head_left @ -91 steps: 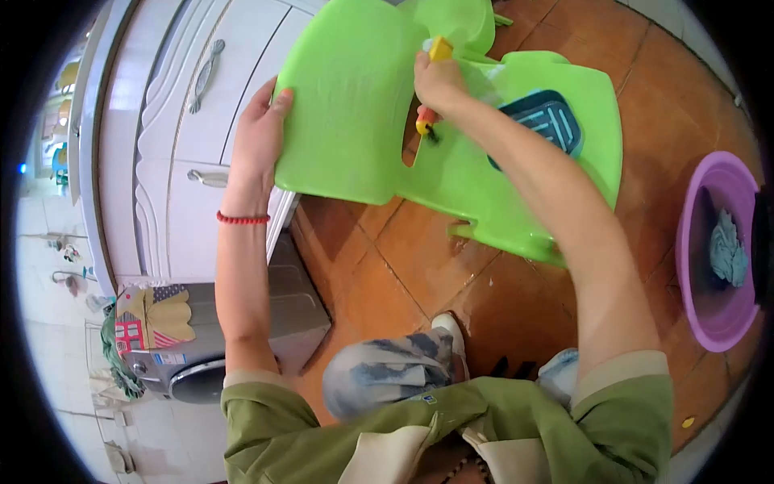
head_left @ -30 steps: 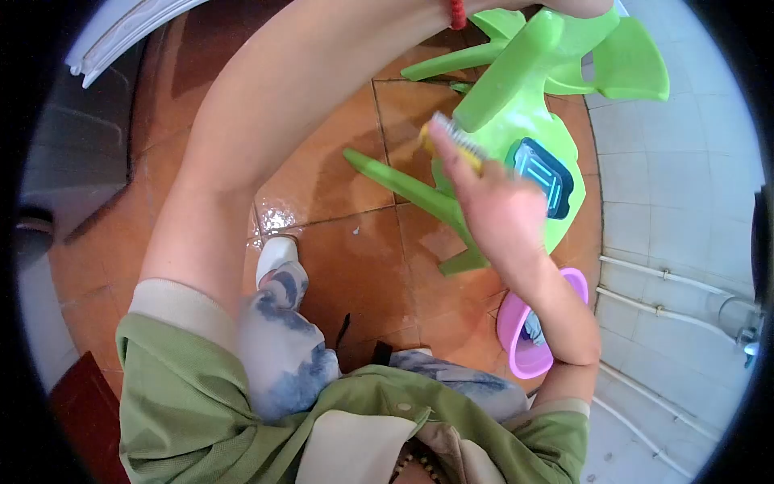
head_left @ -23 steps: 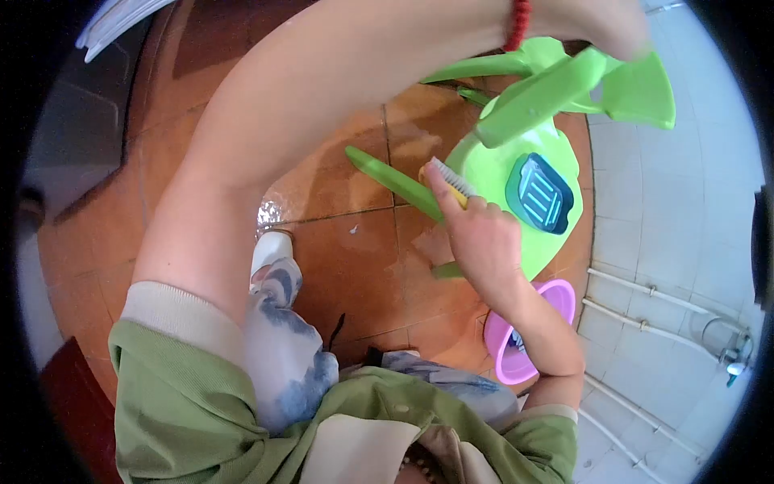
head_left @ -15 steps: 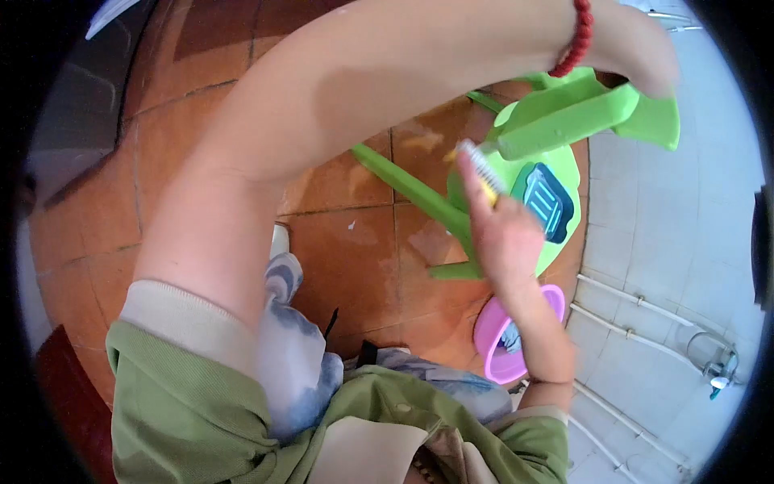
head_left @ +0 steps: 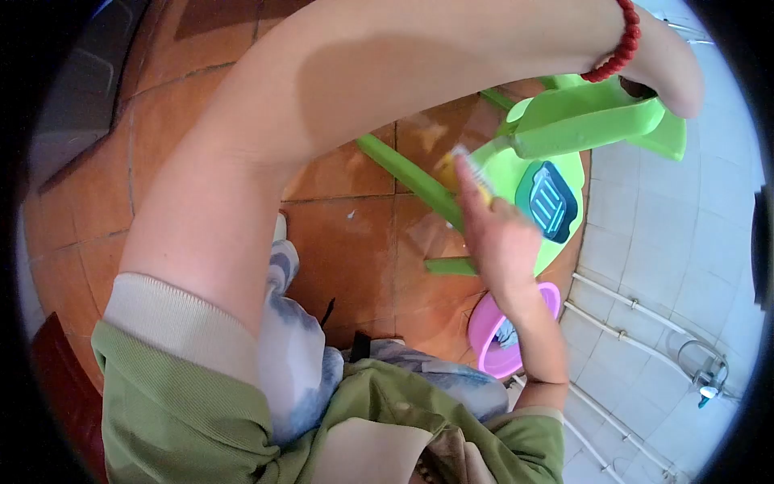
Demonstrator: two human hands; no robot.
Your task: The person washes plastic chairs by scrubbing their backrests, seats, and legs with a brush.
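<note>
A light green plastic chair (head_left: 580, 125) stands at the upper right, its legs splayed over the floor. My left hand (head_left: 681, 77), wearing a red bead bracelet on the wrist, reaches across and curls over the top of its backrest; the fingertips are hidden. My right hand (head_left: 508, 242) is closed round a yellow scrubbing brush with white bristles (head_left: 482, 181), blurred by motion. The brush is near the chair's side edge; whether it touches cannot be told. On the green seat, beside my right hand, lies a dark teal slotted soap dish (head_left: 550, 202).
Below the chair is a pink basin (head_left: 486, 343) holding blue-grey cloth. A white-tiled wall (head_left: 645, 210) with pipes (head_left: 629, 304) and a tap (head_left: 708, 387) runs along the right. Reddish-brown tiles (head_left: 347, 258) cover the floor. A dark grey object (head_left: 81, 105) stands at upper left.
My left hand has shifted slightly right and down along with the view. My right hand and the brush have moved slightly to the left. The soap dish stays on the seat.
</note>
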